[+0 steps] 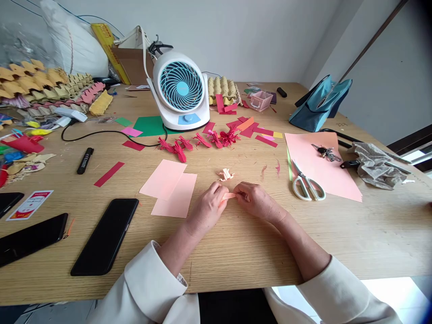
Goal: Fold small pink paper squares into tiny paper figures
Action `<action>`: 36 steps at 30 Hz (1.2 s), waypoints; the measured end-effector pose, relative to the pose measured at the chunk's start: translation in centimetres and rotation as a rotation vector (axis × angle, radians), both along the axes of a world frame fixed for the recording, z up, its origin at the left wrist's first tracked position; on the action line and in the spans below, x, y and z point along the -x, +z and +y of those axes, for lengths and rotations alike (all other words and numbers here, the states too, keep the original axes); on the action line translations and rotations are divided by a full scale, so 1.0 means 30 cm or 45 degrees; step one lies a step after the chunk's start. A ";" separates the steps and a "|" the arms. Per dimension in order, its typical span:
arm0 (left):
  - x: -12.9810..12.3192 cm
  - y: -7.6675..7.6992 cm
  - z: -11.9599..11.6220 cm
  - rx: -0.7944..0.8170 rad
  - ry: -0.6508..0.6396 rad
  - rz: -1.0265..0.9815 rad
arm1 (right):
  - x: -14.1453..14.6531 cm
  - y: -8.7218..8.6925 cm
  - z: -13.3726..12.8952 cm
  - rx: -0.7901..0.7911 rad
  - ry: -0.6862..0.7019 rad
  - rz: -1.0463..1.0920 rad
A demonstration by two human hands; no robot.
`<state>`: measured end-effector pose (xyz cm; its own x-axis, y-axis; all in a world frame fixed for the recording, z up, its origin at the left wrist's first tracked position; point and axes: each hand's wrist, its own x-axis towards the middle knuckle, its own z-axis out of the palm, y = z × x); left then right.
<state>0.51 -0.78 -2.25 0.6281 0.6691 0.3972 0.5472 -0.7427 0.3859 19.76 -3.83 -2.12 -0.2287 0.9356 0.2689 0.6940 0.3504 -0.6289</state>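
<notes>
Head view: pink paper strip (229, 195) bridges left grip (211, 202) and right grip (254, 200)

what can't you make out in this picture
Ends of the pale orange strip, head view: covered by the left fingers and right fingers.
Rest of the black device left of the card, head view: cut off by the left edge.
Lettering on the black marker, head view: too small.

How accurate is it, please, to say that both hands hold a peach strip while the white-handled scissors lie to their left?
The side is wrong: in the head view, the white-handled scissors lie to their right; the left hand and right hand do hold the peach strip.
</notes>
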 end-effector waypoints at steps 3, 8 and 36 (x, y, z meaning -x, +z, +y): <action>-0.001 0.001 0.002 0.050 0.012 -0.070 | -0.001 0.006 0.000 -0.019 -0.003 0.006; 0.001 0.009 0.011 0.162 0.077 -0.308 | 0.000 0.024 -0.005 0.010 0.020 0.169; -0.029 0.023 0.005 0.515 0.072 -0.598 | 0.032 0.037 -0.012 -0.087 -0.041 0.491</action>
